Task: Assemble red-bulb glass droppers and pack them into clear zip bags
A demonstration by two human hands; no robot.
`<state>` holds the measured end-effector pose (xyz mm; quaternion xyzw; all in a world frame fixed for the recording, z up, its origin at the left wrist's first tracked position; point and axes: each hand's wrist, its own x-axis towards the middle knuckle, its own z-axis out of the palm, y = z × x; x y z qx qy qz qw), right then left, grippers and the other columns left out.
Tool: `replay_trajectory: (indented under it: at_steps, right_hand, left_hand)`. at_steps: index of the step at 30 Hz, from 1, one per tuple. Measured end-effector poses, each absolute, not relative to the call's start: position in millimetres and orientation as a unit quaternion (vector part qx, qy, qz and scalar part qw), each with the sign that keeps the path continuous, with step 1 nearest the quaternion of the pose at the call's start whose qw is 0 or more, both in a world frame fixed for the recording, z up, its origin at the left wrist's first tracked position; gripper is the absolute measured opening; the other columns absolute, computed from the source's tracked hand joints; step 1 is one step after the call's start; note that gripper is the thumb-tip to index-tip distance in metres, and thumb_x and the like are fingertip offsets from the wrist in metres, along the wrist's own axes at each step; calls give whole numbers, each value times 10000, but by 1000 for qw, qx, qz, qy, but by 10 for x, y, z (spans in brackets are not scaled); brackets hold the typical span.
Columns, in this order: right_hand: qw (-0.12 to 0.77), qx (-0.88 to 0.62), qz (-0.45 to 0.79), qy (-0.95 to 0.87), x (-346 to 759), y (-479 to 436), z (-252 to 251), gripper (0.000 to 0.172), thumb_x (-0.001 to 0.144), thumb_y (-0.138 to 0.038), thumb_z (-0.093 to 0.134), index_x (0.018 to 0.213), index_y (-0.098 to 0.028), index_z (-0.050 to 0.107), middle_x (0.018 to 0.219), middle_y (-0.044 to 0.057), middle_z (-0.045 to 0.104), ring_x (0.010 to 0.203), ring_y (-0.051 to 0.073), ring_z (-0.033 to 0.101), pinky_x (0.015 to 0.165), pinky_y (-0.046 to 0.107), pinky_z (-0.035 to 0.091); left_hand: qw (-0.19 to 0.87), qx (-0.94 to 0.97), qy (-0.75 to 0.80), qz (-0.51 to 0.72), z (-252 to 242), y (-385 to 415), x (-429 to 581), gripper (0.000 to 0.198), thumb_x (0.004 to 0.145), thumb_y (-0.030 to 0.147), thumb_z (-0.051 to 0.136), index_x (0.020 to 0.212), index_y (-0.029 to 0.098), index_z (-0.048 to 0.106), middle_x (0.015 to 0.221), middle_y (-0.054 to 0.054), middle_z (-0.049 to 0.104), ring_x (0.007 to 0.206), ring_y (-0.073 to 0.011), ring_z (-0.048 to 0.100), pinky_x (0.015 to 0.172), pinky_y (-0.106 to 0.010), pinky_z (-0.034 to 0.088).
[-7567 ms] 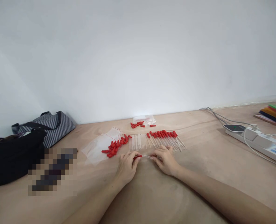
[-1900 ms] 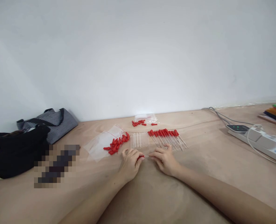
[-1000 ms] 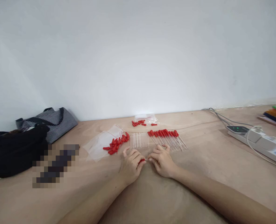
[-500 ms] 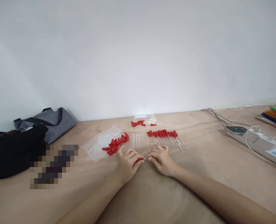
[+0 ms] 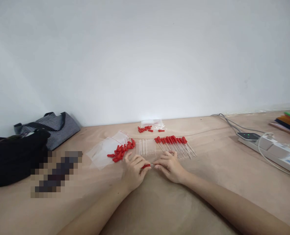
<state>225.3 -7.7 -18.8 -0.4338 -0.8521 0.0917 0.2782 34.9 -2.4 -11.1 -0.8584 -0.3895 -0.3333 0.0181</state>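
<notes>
My left hand (image 5: 135, 170) pinches a red rubber bulb (image 5: 146, 166) between thumb and fingers. A thin clear dropper tube (image 5: 152, 165) points into the bulb's right end, and my right hand (image 5: 169, 167) grips it with closed fingertips. How deep the tube sits in the bulb is hidden. Just beyond my hands lies a row of bare clear tubes (image 5: 145, 148). To its right, several droppers with red bulbs (image 5: 174, 140) rest side by side, slanted. A pile of loose red bulbs (image 5: 120, 152) lies beyond my left hand, partly on a clear plastic bag (image 5: 98, 153).
Near the wall are more red bulbs (image 5: 143, 129) and a small clear bag (image 5: 151, 123) with thin white pieces. A black bag (image 5: 17, 160) and a striped bag (image 5: 63, 127) stand left. A power strip (image 5: 282, 160) with cables lies right, near coloured boards (image 5: 288, 121).
Both hands keep their pinch on bulb and tube in nearly the same place. The right fingertips are very slightly nearer the bulb.
</notes>
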Motion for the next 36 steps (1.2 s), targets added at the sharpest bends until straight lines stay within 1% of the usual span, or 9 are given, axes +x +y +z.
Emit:
replay_trajectory:
  at_steps: [5,8,10,12,16,18,26,31,36]
  right_hand:
    - [238,-418,50,-875,2348,-67,-179,219,858,-265,428,899,-255,643,761,26,622,807,161,445,735,341,187]
    - [232,-430,36,-872,2346,-32,-200,220,847,-249,432,881,-247,649,769,35,624,811,163,441,699,326,185]
    - [255,-483,28,-837,2316,34,-208,227,840,-228,428,865,-240,653,788,41,631,816,164,445,692,319,183]
    - [275,-565,20,-778,2264,134,-202,229,831,-224,427,851,-233,655,797,44,640,818,169,453,685,315,182]
    - [251,-679,17,-690,2123,357,-179,250,832,-271,412,782,-214,651,777,51,656,839,197,478,681,323,188]
    - [238,-698,16,-675,2059,440,-179,268,842,-293,389,807,-203,639,798,66,659,860,214,489,708,342,193]
    - [206,-719,9,-664,2002,525,-200,230,789,-240,416,935,-162,575,859,107,646,921,244,495,763,377,199]
    - [212,-711,-14,-670,1959,531,-149,252,811,-272,386,865,-171,611,948,119,622,943,251,473,773,393,205]
    - [165,-733,14,-660,1858,605,-77,271,794,-268,406,853,-145,641,962,148,614,958,269,468,782,405,214]
  left_hand:
    - [22,-859,-402,-317,-134,4,314,124,812,266,519,728,249,609,713,41,657,768,-158,563,936,-451,146]
    - [45,-840,-440,-315,-172,47,286,116,804,308,525,868,267,613,825,10,664,854,-188,552,935,-458,164]
    - [71,-809,-489,-318,-196,106,245,231,778,342,549,989,255,585,942,-32,643,933,-220,528,919,-460,195]
    - [95,-776,-541,-311,-210,178,188,299,752,353,566,1028,239,572,1014,-62,615,978,-244,504,903,-462,217]
    - [131,-726,-611,-288,-207,286,63,297,721,311,579,1012,253,580,1035,-74,594,1002,-264,476,882,-474,228]
    - [143,-715,-624,-282,-203,312,14,294,719,295,572,1010,252,582,1039,-85,586,1001,-270,470,868,-481,235]
    - [194,-692,-637,-279,-160,515,-67,214,763,315,517,931,236,624,1031,-99,576,997,-277,451,878,-505,208]
    - [194,-682,-653,-267,-125,676,-53,222,771,356,498,767,206,661,1010,-107,580,998,-284,446,887,-524,187]
    - [184,-676,-656,-282,-138,722,-37,189,743,316,523,693,193,657,982,-105,592,987,-277,457,891,-522,182]
